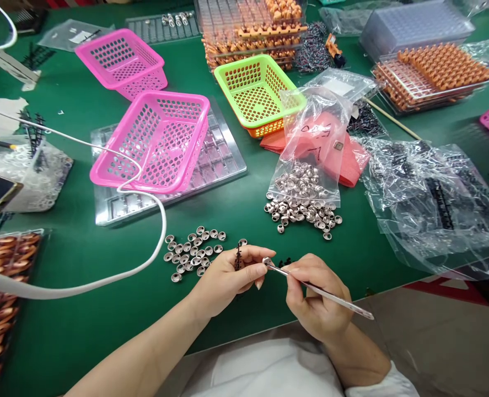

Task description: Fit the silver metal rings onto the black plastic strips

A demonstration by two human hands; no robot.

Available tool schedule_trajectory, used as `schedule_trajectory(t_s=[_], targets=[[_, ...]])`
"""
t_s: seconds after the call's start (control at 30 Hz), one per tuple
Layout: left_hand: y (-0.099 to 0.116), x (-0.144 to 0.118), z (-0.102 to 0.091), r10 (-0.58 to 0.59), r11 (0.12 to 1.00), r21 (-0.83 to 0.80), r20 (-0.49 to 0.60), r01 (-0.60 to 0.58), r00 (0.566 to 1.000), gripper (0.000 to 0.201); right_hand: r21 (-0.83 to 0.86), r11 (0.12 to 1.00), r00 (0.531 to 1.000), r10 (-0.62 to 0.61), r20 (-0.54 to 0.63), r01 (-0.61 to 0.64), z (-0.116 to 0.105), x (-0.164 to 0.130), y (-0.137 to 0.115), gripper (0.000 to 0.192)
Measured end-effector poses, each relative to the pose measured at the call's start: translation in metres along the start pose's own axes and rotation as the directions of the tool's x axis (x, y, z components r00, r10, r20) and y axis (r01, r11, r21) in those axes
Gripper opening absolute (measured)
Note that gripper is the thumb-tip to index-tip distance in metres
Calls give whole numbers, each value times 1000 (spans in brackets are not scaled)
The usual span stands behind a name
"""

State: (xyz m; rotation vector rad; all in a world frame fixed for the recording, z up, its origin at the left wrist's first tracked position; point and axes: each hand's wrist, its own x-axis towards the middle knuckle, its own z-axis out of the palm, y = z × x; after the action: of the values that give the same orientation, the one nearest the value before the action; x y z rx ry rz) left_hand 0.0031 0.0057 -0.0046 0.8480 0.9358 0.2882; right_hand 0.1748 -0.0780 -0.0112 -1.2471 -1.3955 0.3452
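My left hand (231, 275) pinches a small black comb-like strip (238, 256) upright between thumb and fingers. My right hand (314, 292) grips metal tweezers (318, 289), whose tip holds a small silver cap (266, 261) close to the left fingertips. Just left of my left hand lies a spread group of silver caps (192, 251) on the green mat. Farther back, a heap of silver caps (302, 212) spills from an open clear bag (310, 154).
Two pink baskets (153, 140), the nearer one on a clear plastic tray (223, 160), and a green basket (258, 91) stand behind. Clear bags with black parts (430, 193) lie at the right. Trays of orange parts (434, 71) sit at the back. A white cable (145, 193) crosses the left side.
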Motion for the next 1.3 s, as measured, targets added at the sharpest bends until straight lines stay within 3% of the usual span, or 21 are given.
schedule_trajectory(t_s=[1.3], targets=[[-2, 2, -1, 7, 1000, -22, 11, -6, 1000, 35, -38, 998, 999, -54, 8, 54, 1, 1, 0, 31]])
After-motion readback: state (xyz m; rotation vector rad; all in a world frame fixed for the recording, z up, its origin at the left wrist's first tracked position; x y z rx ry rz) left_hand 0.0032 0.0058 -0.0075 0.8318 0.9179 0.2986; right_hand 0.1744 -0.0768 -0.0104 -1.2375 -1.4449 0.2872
